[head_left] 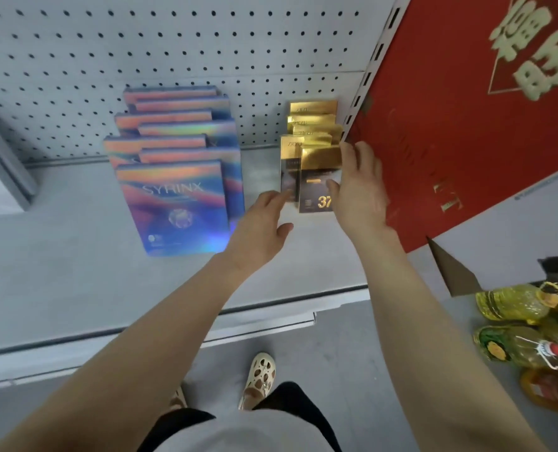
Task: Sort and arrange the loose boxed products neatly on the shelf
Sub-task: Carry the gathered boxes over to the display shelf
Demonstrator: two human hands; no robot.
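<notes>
Squaring the gold row: right hand (357, 187) grips the front gold box (318, 181), left hand (261, 223) fingers straight, touching the neighbouring box (289, 168). Next: push both flush with the gold boxes (313, 120) behind (holographic boxes (176, 164) look done)

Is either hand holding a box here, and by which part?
Right hand grips the front gold box by its right edge. Left hand only touches the neighbouring box's lower front.

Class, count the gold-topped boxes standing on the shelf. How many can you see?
5 gold-topped boxes: three in a row at the back, two in front at the hands; others may be hidden.
</notes>
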